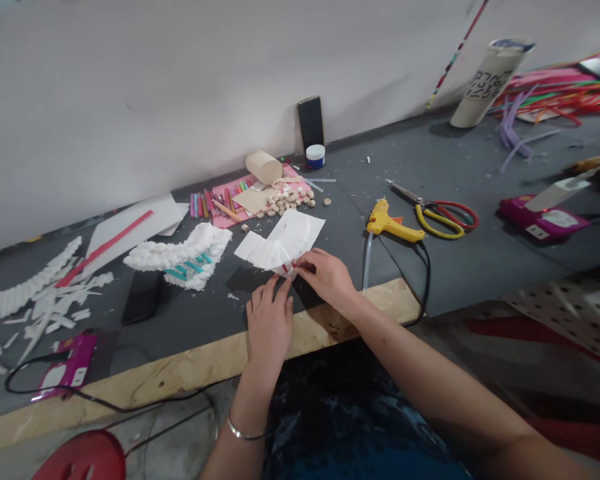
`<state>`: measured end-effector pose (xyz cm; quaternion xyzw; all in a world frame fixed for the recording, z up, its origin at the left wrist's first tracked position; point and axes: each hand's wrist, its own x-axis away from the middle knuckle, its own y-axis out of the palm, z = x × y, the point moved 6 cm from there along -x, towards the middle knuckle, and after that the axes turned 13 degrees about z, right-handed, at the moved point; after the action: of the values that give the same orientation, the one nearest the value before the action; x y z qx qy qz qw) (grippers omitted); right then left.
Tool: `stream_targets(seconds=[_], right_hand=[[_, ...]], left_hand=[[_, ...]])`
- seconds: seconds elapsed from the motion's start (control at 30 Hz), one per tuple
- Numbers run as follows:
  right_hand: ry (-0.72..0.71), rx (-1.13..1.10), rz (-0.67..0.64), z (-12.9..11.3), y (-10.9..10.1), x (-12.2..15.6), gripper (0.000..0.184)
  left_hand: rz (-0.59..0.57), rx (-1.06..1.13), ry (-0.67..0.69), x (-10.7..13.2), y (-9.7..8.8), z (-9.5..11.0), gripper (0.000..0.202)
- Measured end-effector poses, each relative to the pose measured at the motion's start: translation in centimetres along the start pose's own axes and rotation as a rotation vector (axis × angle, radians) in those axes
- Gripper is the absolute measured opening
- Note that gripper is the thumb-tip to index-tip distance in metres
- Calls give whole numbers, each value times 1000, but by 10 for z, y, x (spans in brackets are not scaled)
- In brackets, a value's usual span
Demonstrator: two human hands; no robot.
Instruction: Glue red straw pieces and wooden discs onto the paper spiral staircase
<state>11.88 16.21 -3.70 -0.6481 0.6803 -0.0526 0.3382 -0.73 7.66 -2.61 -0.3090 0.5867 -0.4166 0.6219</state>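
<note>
Fingers of the right hand pinch the folded white paper at its near edge while the left hand rests straightened fingertips against it.

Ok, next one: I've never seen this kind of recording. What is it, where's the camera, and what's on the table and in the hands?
No machine here: a person works with bare hands, filmed by one camera on their head, looking down. The right hand pinches a folded white paper; the left hand rests fingertips at its edge. On the grey table lie a glue gun, scissors, beads, a white foam piece, a phone and paper strips.
</note>
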Motion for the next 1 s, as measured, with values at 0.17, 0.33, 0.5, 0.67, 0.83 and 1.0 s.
stream_targets(seconds=[0.17,0.33,0.5,0.67,0.83,1.0], right_hand=[[7,-3,-7,-1,0,0,8],[11,29,-12,-1,0,-1,8],[27,51,-26,-3,0,-2,8],[47,61,-25,-5,-1,-2,8],[50,49,-17,-5,-1,-3,6],[63,56,-12,-4,-2,-2,7]], left_hand=[[-3,10,-6,0,0,0,40],[-6,12,-4,1,1,-1,39],[-30,-19,-10,-2,0,0,42],[-76,-51,26,-9,-1,3,45],[-87,-81,41,-12,2,3,42],[-91,-101,53,-12,5,2,43]])
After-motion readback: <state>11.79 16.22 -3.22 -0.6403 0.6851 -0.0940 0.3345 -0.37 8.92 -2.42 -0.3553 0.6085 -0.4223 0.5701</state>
